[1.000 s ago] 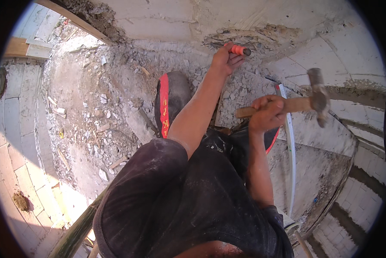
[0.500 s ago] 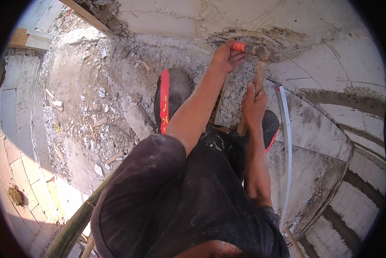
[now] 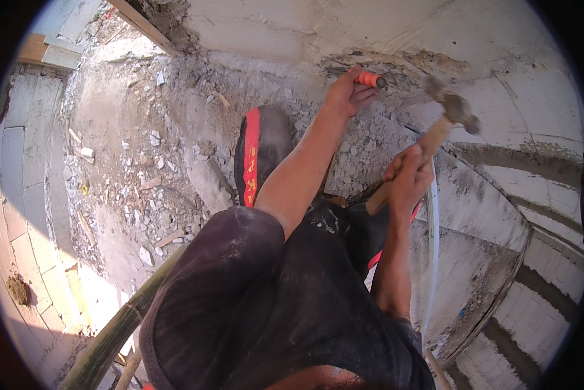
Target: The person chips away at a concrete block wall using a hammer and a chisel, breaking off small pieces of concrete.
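Observation:
My left hand [image 3: 349, 94] is closed around a chisel [image 3: 370, 79] with an orange-red grip. The chisel's struck end faces right, while its other end is hidden toward the broken hollow [image 3: 399, 63] at the foot of the wall. Wrapped round the wooden handle of a hammer [image 3: 437, 135] is my right hand [image 3: 410, 175]. The hammer's metal head is slightly blurred and stands to the right of the chisel, apart from it. The handle's lower end sticks out below my right hand, over my knee.
Broken rubble [image 3: 155, 188] covers the ground to the left. A long metal straightedge [image 3: 433, 240] lies right of my right forearm, by a grey slab [image 3: 477, 195]. A bamboo pole [image 3: 119, 325] slants up at lower left. The pale wall [image 3: 253, 32] rises ahead.
The hammer has swung away from the chisel's end, to the right and slightly down, with my right hand. My left hand keeps the chisel at nearly the same place.

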Action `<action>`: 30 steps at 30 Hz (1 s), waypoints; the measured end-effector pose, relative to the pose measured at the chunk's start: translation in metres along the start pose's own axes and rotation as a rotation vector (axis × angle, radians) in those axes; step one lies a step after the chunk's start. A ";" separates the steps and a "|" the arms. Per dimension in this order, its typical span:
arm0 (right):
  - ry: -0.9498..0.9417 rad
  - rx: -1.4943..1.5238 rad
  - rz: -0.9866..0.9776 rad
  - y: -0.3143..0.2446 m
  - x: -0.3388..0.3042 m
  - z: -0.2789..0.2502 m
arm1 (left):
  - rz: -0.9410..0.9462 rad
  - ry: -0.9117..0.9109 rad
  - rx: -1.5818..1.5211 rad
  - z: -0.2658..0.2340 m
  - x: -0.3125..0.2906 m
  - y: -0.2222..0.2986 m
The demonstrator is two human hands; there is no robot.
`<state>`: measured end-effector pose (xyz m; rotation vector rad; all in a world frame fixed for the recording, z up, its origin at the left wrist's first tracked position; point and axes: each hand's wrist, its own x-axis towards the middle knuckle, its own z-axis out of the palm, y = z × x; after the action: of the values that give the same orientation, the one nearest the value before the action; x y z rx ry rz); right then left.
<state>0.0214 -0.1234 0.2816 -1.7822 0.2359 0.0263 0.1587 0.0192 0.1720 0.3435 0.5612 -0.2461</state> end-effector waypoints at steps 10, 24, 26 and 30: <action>-0.050 -0.109 0.014 -0.007 0.006 0.002 | -0.025 0.043 0.056 -0.012 0.006 -0.015; 0.274 0.340 -0.677 -0.047 -0.023 0.015 | 0.023 0.009 -0.065 0.001 -0.012 0.012; 0.314 0.035 -0.707 0.010 0.002 0.013 | 0.000 -0.003 -0.076 0.011 -0.010 0.006; -0.065 -0.335 -0.056 0.033 0.027 0.016 | 0.007 0.000 -0.013 0.000 -0.005 0.009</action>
<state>0.0441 -0.1186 0.2426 -2.1166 0.1397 0.0874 0.1571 0.0286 0.1772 0.3328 0.5609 -0.2358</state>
